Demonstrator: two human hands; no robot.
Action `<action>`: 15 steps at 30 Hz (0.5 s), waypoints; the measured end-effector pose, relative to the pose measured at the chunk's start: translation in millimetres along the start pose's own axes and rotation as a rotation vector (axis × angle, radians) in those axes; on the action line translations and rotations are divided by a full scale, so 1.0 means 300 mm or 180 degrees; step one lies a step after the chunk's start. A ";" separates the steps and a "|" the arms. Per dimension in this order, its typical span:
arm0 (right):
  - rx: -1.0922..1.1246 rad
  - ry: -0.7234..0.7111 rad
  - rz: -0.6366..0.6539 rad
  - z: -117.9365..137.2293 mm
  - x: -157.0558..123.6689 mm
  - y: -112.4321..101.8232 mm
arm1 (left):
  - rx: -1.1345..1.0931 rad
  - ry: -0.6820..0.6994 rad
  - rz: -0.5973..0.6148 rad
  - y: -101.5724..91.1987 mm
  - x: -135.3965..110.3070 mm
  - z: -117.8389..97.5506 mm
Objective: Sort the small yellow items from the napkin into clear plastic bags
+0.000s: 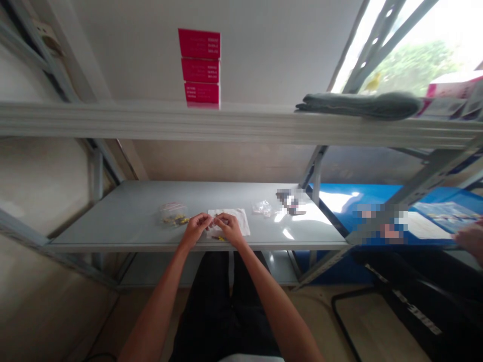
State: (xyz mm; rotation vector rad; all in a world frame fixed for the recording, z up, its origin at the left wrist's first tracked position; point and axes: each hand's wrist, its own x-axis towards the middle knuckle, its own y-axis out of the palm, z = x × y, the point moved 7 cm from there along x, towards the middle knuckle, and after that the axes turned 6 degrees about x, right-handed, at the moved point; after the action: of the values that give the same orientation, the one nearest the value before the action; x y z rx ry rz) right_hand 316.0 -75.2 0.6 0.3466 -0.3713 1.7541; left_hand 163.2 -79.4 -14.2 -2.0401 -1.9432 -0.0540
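Observation:
My left hand [196, 226] and my right hand [228, 226] meet over a white sheet [239, 221] on the grey shelf [132, 211]. Both hands have their fingertips pinched together on a tiny item I cannot make out. A small yellow piece [218, 238] lies on the shelf just below my right hand. To the left of my left hand sits a clear plastic bag [172, 213] holding small yellow parts. Another clear bag [263, 207] lies to the right of the sheet.
Three pink boxes [200, 68] are stacked on the upper shelf, with a grey folded cloth [362, 105] further right. A blue surface [350, 201] adjoins on the right, where another person's hand [471, 239] shows. Metal rack posts frame both sides.

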 end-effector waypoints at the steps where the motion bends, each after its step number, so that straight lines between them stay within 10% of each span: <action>1: 0.0050 -0.0011 0.0036 0.000 -0.001 0.003 | 0.0009 -0.0012 0.0039 0.003 0.001 0.005; 15: 0.0282 0.0111 0.0038 -0.036 -0.002 0.010 | -0.0088 -0.0042 -0.0172 -0.010 -0.004 -0.012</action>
State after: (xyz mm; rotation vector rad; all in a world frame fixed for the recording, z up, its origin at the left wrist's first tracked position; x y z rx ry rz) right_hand 313.0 -71.6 -9.6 0.3775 -0.2716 1.7897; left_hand 160.7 -81.5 -10.4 -2.0099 -2.0165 -0.0804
